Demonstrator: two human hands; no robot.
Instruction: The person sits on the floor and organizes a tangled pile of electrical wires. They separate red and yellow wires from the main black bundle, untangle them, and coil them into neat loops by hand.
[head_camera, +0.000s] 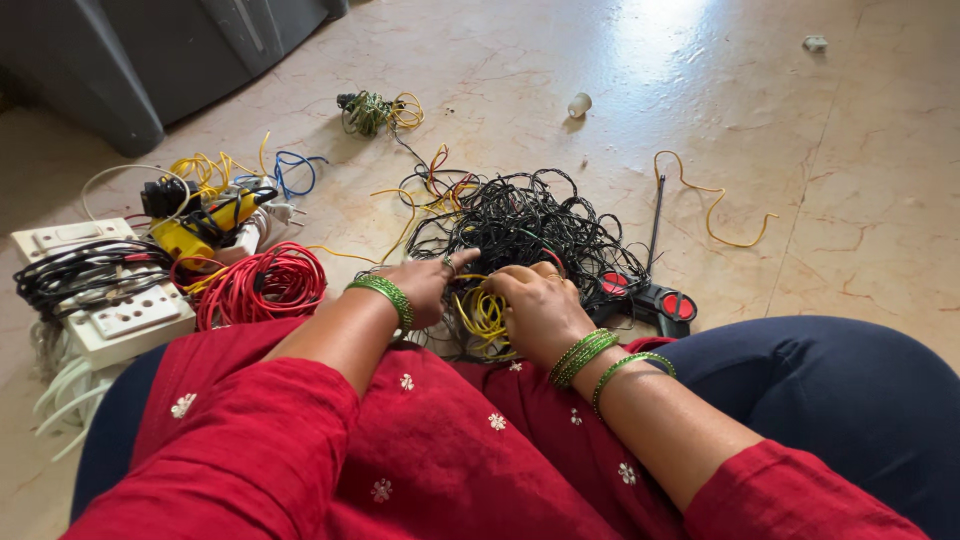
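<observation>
Head view: left hand, right hand both pinch yellow wire coil; coiled, no clear long axis.

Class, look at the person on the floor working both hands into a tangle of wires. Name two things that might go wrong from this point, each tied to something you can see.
1. Both hands, left hand and right hand, grip the yellow wire bundle inside the black wire tangle; pulling may tighten knots rather than free them.
2. The green bangles sit close to the loose loops and could snag.
</observation>
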